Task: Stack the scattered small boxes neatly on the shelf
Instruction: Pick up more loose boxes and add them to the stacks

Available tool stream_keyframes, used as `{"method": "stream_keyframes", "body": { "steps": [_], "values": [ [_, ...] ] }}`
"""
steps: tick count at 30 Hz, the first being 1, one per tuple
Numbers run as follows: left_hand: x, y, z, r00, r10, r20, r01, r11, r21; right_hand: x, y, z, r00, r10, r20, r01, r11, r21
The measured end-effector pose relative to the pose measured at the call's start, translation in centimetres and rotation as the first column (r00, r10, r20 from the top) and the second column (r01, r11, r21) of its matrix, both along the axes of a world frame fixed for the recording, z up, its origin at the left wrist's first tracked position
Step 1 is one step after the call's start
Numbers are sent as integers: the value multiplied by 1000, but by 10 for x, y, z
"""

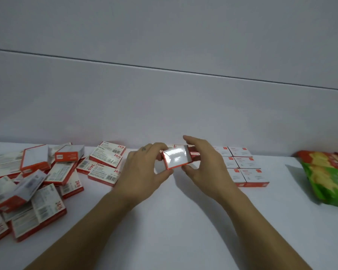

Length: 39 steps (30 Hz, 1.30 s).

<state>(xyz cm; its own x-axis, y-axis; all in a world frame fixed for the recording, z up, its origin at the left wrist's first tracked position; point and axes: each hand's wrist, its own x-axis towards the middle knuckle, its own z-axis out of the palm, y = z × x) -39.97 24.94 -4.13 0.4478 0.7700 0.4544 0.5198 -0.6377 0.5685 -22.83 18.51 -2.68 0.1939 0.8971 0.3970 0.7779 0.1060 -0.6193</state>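
Both hands hold one small box (177,158) just above the white shelf (174,221), glossy white face up: the left hand (142,168) grip pinches its left end, the right hand (203,164) grip pinches its right end with the index finger lifted. Left of that box lies a loose pile (47,176) of matching red-and-white boxes, overlapping and tilted. Right of it, partly behind the right hand, a tidy block (244,168) of boxes lies flat in rows, and far right sits a green snack bag (328,180).
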Motion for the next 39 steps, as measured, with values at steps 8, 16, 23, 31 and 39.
{"method": "stream_keyframes", "body": {
  "steps": [8, 16, 23, 31, 39],
  "values": [
    [2, -17, -1, 994, -50, 96, 60, 994, -96, -8, -17, 4, 976, 20, -215, -39, 996, -83],
    [21, -34, 29, 972, -133, 195, 139, 990, -18, 0, -21, 43, 953, -76, -293, 20, 982, -190],
    [48, -37, 47, 966, -188, 180, 213, 969, -129, 46, -42, 61, 578, 247, -778, -453, 890, -55],
    [81, -58, 35, 968, -101, 231, 152, 965, -212, 79, -60, 45, 635, 79, -769, -277, 952, -130],
    [70, -66, 11, 912, -52, 408, 223, 897, -383, 68, -73, 25, 705, 51, -708, -188, 975, -117]
  ]
}}
